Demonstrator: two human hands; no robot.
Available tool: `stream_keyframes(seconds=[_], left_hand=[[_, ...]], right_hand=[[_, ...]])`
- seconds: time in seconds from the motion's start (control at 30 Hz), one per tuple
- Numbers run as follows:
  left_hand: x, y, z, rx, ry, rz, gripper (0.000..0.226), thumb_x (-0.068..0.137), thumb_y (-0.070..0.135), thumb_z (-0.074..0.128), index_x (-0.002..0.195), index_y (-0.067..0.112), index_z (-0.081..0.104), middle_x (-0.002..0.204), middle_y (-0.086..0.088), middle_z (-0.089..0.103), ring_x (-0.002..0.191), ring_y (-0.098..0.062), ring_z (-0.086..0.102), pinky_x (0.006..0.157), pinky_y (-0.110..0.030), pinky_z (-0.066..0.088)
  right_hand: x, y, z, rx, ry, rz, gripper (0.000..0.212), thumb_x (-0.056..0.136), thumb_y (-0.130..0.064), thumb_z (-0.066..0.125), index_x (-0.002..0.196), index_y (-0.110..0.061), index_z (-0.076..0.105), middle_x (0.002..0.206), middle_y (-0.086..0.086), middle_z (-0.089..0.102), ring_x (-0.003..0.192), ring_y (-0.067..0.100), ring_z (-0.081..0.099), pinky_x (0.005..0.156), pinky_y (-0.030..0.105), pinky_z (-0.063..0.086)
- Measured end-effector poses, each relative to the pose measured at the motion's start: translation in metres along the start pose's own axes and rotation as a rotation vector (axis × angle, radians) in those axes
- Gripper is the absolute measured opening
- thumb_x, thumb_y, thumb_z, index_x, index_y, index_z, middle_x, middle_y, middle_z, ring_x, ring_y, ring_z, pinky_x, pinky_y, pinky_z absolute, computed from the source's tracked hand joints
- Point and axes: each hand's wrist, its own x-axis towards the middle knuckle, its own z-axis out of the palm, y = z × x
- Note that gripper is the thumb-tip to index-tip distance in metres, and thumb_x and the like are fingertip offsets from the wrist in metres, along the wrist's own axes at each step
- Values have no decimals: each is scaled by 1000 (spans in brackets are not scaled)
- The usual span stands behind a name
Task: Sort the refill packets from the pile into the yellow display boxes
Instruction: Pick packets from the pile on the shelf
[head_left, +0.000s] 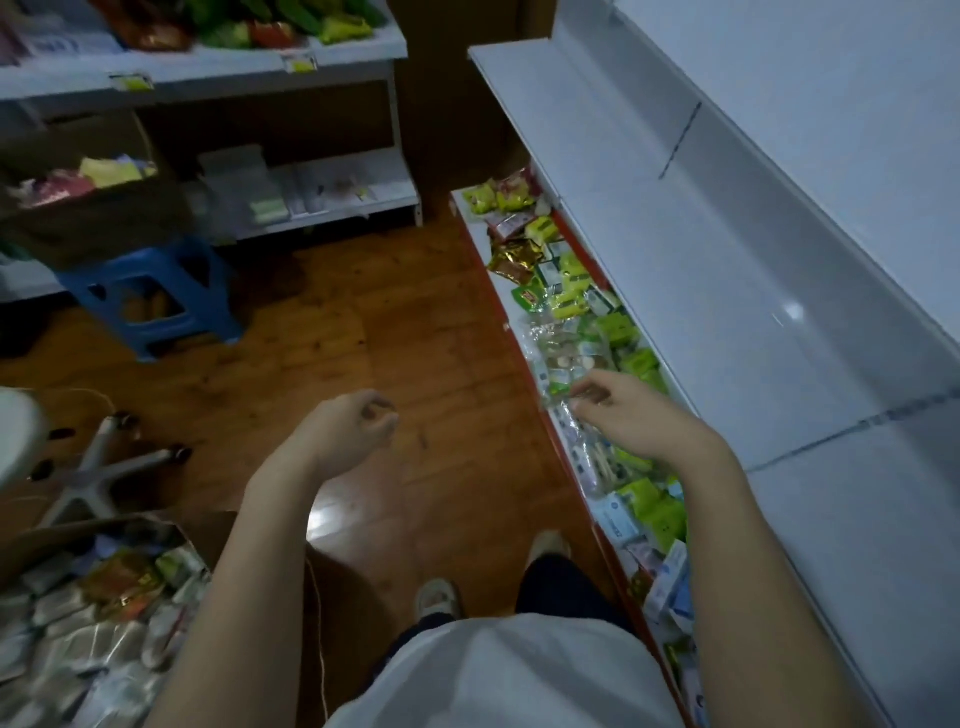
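A long pile of packets (576, 291), mostly green, yellow and clear, lies on the low red-edged shelf (524, 358) at the right. My right hand (631, 415) reaches over this pile, and its curled fingertips pinch the edge of a clear plastic packet (558, 402). Over the wooden floor my left hand (348, 431) hangs in the air with loosely curled fingers and holds nothing. No yellow display box shows clearly in the head view.
A white shelf board (727, 270) overhangs the pile on the right. A cardboard box (104, 613) of packets sits at the lower left beside a chair base (98, 467). A blue stool (150, 296) and more shelving (208, 73) stand farther back.
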Motion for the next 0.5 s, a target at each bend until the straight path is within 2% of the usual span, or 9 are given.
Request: stream_keyframes(seconds=[0.17,0.23,0.4,0.5], left_hand=[[84,7,-39,28,16,-26,43,101,47,48,137,25,52,133,-1,57,112,-20,55,84,-30,45],[120,22,-60,48,19,-17,44,101,47,48,137,23,52,134,-1,57,116,-21,55,85,-29,43],[195,66,-144,11,153,42,41,102,41,49,138,22,52,133,-1,57,116,-20,56,81,-26,46],[233,81,-192,-26,293,71,38,102,41,48,136,24,54,129,3,59,108,-20,61,77,-27,50]], right_hand=[[99,-41,-27,-14,-22,-50,28,100,-35,56,125,-23,60,108,-4,59,95,11,59,78,30,50],[139,-54,-43,-23,-50,-64,33,100,-36,56,130,-22,58,109,-5,59,97,12,59,82,31,49],[237,-99,-105,-64,-82,-105,38,100,-41,56,133,-23,54,126,0,58,106,18,58,85,32,49],[291,-136,-141,-79,-38,-170,33,101,-40,54,130,-24,55,122,-1,58,105,18,58,78,30,46]])
